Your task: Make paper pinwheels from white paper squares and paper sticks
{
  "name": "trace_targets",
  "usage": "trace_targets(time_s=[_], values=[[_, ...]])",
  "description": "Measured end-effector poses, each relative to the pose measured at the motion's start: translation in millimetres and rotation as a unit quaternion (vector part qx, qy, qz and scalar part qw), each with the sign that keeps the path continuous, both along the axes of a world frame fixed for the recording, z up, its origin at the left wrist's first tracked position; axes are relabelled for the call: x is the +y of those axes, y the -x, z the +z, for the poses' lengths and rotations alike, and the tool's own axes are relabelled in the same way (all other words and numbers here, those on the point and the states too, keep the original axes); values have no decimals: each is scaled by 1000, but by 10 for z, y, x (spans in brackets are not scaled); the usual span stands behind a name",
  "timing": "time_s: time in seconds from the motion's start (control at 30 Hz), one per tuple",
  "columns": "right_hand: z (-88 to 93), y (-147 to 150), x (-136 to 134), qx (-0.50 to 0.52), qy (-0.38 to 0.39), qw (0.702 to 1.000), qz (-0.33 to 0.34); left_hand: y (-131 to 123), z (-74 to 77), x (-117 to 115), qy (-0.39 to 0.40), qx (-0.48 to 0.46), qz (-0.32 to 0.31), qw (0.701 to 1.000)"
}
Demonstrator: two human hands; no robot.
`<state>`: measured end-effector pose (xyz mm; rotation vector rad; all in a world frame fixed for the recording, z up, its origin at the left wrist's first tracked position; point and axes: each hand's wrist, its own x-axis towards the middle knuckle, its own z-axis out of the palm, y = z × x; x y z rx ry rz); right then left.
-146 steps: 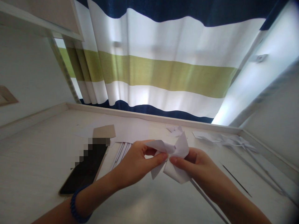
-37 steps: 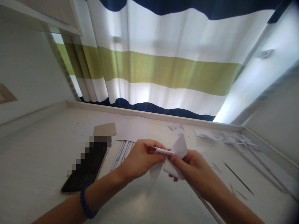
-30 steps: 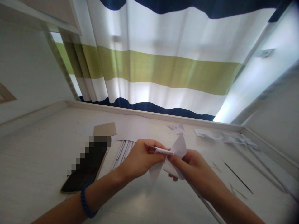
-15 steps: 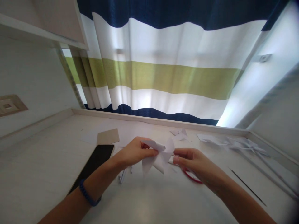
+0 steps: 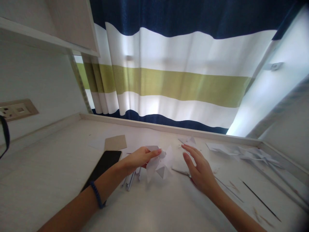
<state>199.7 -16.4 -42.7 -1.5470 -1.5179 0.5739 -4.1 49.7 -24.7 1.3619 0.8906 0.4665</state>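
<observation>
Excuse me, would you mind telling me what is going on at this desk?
A person is handling folded paper at a white desk. The left hand pinches a folded white paper pinwheel just above the desk, over some rolled paper sticks. The right hand is open and empty, spread low beside it. A black phone lies to the left; more paper pinwheels lie at the right.
</observation>
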Motion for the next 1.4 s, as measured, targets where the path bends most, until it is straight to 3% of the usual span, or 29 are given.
trace_targets(time_s=[0.13, 0.3, 0.43, 0.6, 0.67, 0.77, 0.83, 0.93, 1.13, 1.33, 1.4], values=[[44, 197, -171, 92, 118, 989, 11, -10, -80, -86, 10, -16, -10, 1000], [-78, 290, -182, 203, 216, 953, 61, -31, -122, -222, 16, -42, -42, 998], [-208, 223, -228, 256, 243, 932, 85, 11, -179, -275, 35, -30, -52, 998], [-380, 152, -385, 253, 229, 937, 69, 69, -287, -296, 29, 2, -57, 998], [-403, 137, -458, 211, 217, 951, 59, 71, -338, -305, 12, 23, -61, 998], [-367, 119, -541, 5, 139, 988, 60, 55, -399, -325, -29, 58, -61, 996], [-326, 118, -557, -151, 73, 983, 79, 40, -413, -342, -71, 84, -56, 992], [-307, 152, -514, -265, 8, 955, 135, 13, -396, -374, -144, 120, -54, 981], [-454, 282, -375, -296, -49, 939, 167, -38, -397, -410, -245, 182, -65, 950], [-522, 259, -362, -233, -36, 963, 129, -13, -470, -492, -335, 227, -30, 914], [-524, 236, -351, -205, -16, 973, 107, -13, -473, -556, -385, 244, -12, 890]])
